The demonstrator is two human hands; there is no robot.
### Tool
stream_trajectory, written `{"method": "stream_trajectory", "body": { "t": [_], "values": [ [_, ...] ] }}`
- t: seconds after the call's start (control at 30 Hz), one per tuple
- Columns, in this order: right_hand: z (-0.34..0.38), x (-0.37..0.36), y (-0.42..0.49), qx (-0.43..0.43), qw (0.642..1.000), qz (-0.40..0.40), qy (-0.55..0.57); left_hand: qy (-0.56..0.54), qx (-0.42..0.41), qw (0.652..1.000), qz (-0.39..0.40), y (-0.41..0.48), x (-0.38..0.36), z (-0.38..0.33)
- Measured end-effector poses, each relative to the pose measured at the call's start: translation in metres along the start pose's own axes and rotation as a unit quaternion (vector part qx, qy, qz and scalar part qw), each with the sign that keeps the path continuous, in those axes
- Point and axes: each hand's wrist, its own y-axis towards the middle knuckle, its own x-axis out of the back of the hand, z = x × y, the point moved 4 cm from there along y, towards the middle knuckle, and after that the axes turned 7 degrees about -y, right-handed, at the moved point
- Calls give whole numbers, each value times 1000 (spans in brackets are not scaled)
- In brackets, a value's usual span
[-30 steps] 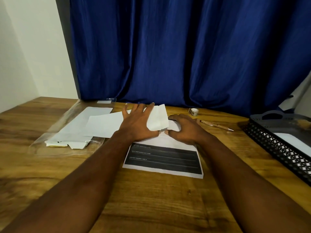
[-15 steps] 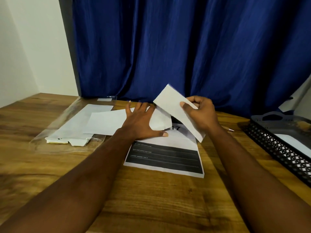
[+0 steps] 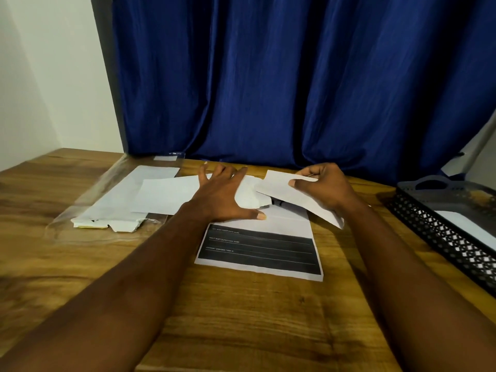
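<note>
The white envelope point(image 3: 284, 191) is off the bench point(image 3: 241, 318) and tilted. Its far end is pinched between the thumb and curled fingers of the right hand point(image 3: 324, 186), and its near corner hangs past the right edge of the printed form point(image 3: 257, 248). At the envelope's 9 o'clock the left hand point(image 3: 220, 197) lies flat, fingers straight and spread, pressing a folded sheet point(image 3: 248, 197) onto the top of the form.

The step in hand looks like readying the envelope to take that sheet. The next move calls for opening its mouth, and for the left hand to go from pressing to pinching.

There is one envelope in hand, one folded sheet and one form. One loose sheet point(image 3: 166, 194) and one plastic-wrapped pack point(image 3: 115, 210) lie at 9 o'clock. One black mesh tray point(image 3: 429, 232) sits at 3 o'clock.
</note>
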Motion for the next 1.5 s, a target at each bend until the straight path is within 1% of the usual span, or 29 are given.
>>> {"method": "stream_trajectory", "body": {
  "t": [0.1, 0.23, 0.37, 0.67, 0.83, 0.97, 1.07, 1.17, 1.23, 1.3, 1.37, 1.43, 1.5],
  "values": [
    [4, 1, -2, 5, 999, 43, 21, -6, -11, 1000, 17, -1, -3, 0],
    [2, -2, -3, -20, 997, 76, -2, -37, -13, 998, 56, -5, -5, -3],
    [-2, -4, -2, -37, 992, 119, -14, -33, -17, 998, 55, -5, -5, -4],
    [-5, -12, -4, -44, 987, 153, -9, -36, -46, 996, 74, -8, -7, -16],
    [0, -21, -8, -21, 984, 172, -45, -46, -59, 994, 81, -6, -9, -17],
    [6, -23, -8, 8, 987, 145, -66, -44, -78, 993, 78, -7, -7, -24],
    [13, -27, -8, 65, 990, 102, -77, -37, -82, 993, 72, -6, -6, -26],
    [18, -31, -9, 90, 991, 76, -69, -24, -77, 995, 56, -4, -6, -24],
    [17, -27, -7, 90, 988, 73, -103, -10, -72, 997, 29, -1, -5, -20],
    [8, -18, -3, 64, 987, 64, -133, 1, -61, 998, -3, 1, -4, -14],
    [0, -10, -1, 36, 989, 44, -136, 14, -53, 997, -51, 1, -3, -9],
    [-5, -7, -1, 23, 993, 1, -114, 40, -48, 992, -109, 0, 1, -8],
    [-6, -6, -1, 16, 997, -52, -49, 55, -52, 986, -148, -2, 4, -10]
  ]
}}
